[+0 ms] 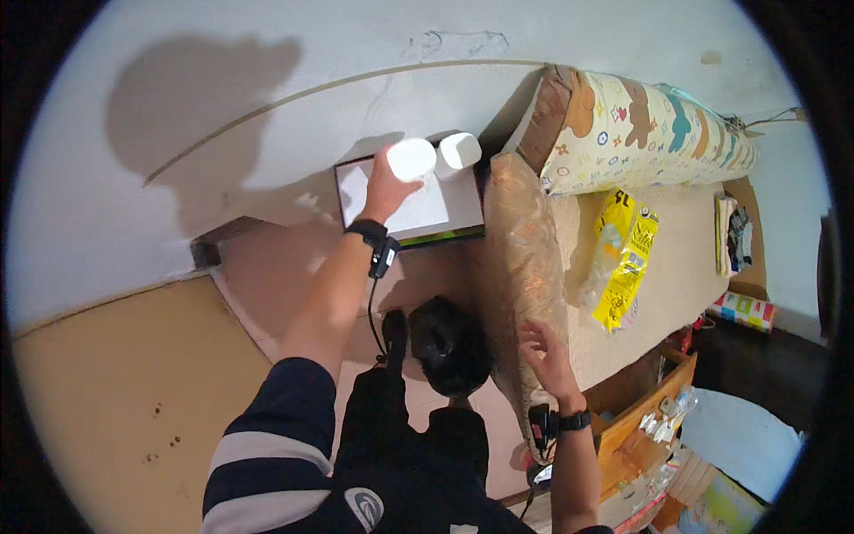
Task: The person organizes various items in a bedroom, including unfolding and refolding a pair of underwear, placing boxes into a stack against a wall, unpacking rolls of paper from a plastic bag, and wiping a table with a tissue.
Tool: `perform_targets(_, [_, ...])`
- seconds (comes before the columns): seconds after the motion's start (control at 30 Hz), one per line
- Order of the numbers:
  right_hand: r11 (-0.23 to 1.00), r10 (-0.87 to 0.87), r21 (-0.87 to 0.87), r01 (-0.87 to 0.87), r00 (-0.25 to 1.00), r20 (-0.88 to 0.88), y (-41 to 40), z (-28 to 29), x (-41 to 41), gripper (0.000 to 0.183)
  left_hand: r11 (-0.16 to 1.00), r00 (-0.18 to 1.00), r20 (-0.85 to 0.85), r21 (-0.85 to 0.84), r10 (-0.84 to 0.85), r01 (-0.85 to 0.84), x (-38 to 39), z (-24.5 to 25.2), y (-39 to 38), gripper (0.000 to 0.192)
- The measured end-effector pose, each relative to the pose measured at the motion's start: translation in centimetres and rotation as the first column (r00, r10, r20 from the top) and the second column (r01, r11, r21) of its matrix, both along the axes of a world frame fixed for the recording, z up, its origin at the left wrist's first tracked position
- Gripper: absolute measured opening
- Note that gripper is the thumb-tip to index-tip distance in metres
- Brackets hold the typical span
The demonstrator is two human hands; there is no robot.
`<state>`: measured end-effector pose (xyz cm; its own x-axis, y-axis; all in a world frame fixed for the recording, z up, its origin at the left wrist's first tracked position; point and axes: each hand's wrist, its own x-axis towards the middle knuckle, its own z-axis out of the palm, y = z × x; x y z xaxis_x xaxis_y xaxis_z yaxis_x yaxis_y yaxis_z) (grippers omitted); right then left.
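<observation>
My left hand (387,190) is closed around the side of a white rounded-square container (411,160), seen from above. Just to its right stands a second white container (462,151) of similar shape. Both are over a white-topped, dark-edged low stand (460,212) against the wall. My right hand (548,357) is over the padded, shiny gold-brown end of the bed (524,240). Its fingers are slightly bent and apart, with nothing in them. Whether it touches the padding I cannot tell.
On the beige bed surface (680,233) lies a yellow plastic package (624,267). A rolled patterned mattress (647,127) leans along the wall. An open wooden drawer (644,420) juts out at lower right. A rounded black object (450,347) is by my feet.
</observation>
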<state>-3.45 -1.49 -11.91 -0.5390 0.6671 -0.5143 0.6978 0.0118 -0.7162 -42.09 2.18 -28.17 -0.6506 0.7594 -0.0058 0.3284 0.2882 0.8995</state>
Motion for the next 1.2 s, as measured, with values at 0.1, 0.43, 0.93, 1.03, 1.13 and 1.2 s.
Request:
perform_targets(0.1, [0.999,-0.035,0.009,0.035,0.999,0.029,-1.1,-0.3,0.4,0.043,0.998,0.995,-0.085,-0.036,-0.051,0.048,-1.4,-3.3,1.9,0.080])
perform_targets(0.43, [0.976,-0.217,0.034,0.214,0.966,0.144,-3.3,-0.1,5.1,0.039,0.958,0.781,-0.563,-0.240,-0.269,0.158,1.9,-1.4,5.2,0.095])
perform_targets(0.93, [0.792,-0.594,0.235,0.563,0.800,0.085,0.7,-4.6,18.8,0.037,0.836,0.506,-0.684,-0.525,-0.526,0.160,2.5,-5.5,10.2,0.089])
perform_targets(1.03, [0.487,-0.873,0.027,0.873,0.486,0.050,6.7,-9.2,20.0,0.053,0.915,0.563,-0.724,-0.350,-0.399,0.199,3.2,-3.3,8.3,0.081])
perform_targets(1.13, [0.280,-0.949,0.080,0.957,0.263,0.175,13.9,-15.7,24.7,0.060,0.940,0.645,-0.704,-0.098,-0.297,0.326,7.9,-0.5,4.5,0.068])
perform_targets(1.2, [0.261,-0.951,-0.123,0.958,0.277,0.139,16.9,-19.6,28.2,0.058,0.948,0.750,-0.608,-0.016,-0.262,0.319,13.4,1.5,0.3,0.055])
